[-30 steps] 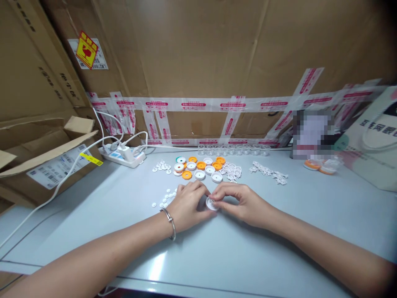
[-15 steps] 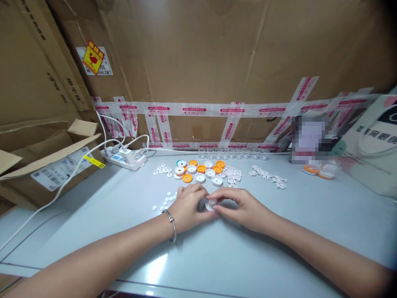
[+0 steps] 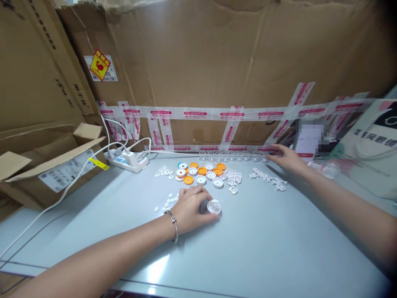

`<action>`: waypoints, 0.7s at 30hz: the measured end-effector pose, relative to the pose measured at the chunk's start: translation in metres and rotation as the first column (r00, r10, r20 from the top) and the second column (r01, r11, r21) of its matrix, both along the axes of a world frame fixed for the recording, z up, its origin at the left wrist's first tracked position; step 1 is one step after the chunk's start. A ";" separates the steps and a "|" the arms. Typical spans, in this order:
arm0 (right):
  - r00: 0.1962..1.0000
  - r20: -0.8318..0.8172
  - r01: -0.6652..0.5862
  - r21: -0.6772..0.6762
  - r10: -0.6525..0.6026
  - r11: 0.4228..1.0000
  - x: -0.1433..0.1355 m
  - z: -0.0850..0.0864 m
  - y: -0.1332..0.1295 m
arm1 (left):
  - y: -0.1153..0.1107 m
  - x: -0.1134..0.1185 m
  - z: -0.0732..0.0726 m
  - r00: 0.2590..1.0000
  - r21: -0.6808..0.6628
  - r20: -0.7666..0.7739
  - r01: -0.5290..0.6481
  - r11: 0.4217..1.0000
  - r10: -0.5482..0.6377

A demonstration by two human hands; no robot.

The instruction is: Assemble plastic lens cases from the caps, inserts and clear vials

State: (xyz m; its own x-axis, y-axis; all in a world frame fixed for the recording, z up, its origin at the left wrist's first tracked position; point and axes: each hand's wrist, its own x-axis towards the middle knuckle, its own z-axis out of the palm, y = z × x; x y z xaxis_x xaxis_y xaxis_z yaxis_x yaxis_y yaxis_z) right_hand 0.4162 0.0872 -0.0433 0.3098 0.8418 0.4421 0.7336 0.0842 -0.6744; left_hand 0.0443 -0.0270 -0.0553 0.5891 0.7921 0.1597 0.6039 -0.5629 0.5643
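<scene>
Left hand (image 3: 190,207) rests on the grey table (image 3: 248,248), fingers curled, thumb and fingertips pinching the small white round cap (image 3: 214,206), which sits on the table just right of the hand. A white insert shows in the cap's top. Metal bangle (image 3: 173,225) on the left wrist.

Change from half a second ago: both hands were together on the cap; now the right hand (image 3: 287,159) has left it and is stretched far out, well right of and behind the cap, fingers extended flat and loosely open, holding nothing. Its fingertips are at the right end of the row of clear small cups (image 3: 232,156) lined along the taped cardboard wall (image 3: 217,74). The cap is now held by the left hand alone and has barely shifted.

Behind the cap: cluster of orange and white caps (image 3: 201,171), one teal-rimmed. Left of the cap: scattered tiny white discs (image 3: 167,201), and a second small heap (image 3: 163,171) farther back. Right of the cluster: white lattice inserts (image 3: 232,176), with one lone insert (image 3: 233,189) nearest the cap, and another strip of them (image 3: 268,179) near the right forearm.

Far left of the cap: white power strip (image 3: 125,160) with plugs and cables, and an open cardboard box (image 3: 46,165). Far right: white bag (image 3: 369,145) with printed text.
</scene>
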 end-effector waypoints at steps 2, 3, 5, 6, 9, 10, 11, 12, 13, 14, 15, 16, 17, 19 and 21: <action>1.000 0.016 -0.016 -0.032 0.017 0.999 0.003 -0.012 0.006 | 0.000 0.000 0.000 1.000 0.000 0.000 0.005 1.000 -0.005; 1.000 0.020 -0.018 -0.043 0.019 0.999 0.003 -0.017 0.007 | 0.000 0.000 0.000 1.000 -0.002 -0.003 0.006 1.000 -0.006; 1.000 0.021 -0.015 -0.057 0.016 0.998 0.000 -0.024 0.009 | 0.000 0.000 0.000 1.000 -0.002 -0.006 0.006 1.000 -0.006; 1.000 0.018 -0.007 -0.058 0.008 0.998 -0.001 -0.026 0.009 | 0.000 0.000 0.000 1.000 -0.003 -0.004 0.006 1.000 -0.006; 0.999 -0.004 0.034 -0.039 -0.034 0.999 -0.002 -0.023 0.007 | -0.001 -0.001 0.001 1.000 -0.008 0.003 0.010 1.000 -0.010; 0.999 -0.017 0.050 -0.019 -0.050 0.999 -0.004 -0.018 0.004 | -0.001 -0.001 0.001 1.000 -0.007 0.005 0.011 1.000 -0.011; 0.998 -0.031 0.058 0.004 -0.058 0.998 -0.009 -0.011 -0.002 | -0.001 -0.001 0.001 1.000 -0.005 0.007 0.011 1.000 -0.011; 0.997 -0.046 0.058 0.035 -0.056 0.998 -0.016 -0.002 -0.009 | -0.001 -0.001 0.000 1.000 -0.002 0.009 0.012 1.000 -0.012; 0.997 -0.062 0.051 0.078 -0.046 0.996 -0.027 0.009 -0.020 | -0.001 -0.001 0.000 1.000 0.000 0.011 0.013 1.000 -0.013; 0.998 -0.068 0.004 0.099 0.003 0.995 -0.041 0.019 -0.033 | -0.001 -0.001 0.000 1.000 0.002 0.014 0.014 1.000 -0.014; 0.995 -0.070 -0.062 0.135 0.072 0.989 -0.059 0.029 -0.048 | 0.000 -0.001 -0.001 1.000 0.002 0.016 0.015 1.000 -0.015; 0.976 -0.085 -0.181 0.197 0.201 0.964 -0.079 0.037 -0.065 | 0.000 -0.001 -0.001 1.000 0.002 0.018 0.015 1.000 -0.015; 0.941 -0.078 -0.311 0.188 0.329 0.932 -0.100 0.042 -0.083 | 0.000 -0.001 -0.002 1.000 0.003 0.017 0.014 1.000 -0.015; 0.858 -0.023 -0.508 0.101 0.513 0.855 -0.138 0.044 -0.114 | 0.000 -0.001 -0.003 1.000 0.012 0.014 0.012 1.000 -0.012; 0.796 0.000 -0.605 0.005 0.605 0.796 -0.165 0.035 -0.135 | 0.000 0.000 -0.004 1.000 0.026 0.009 0.014 1.000 -0.014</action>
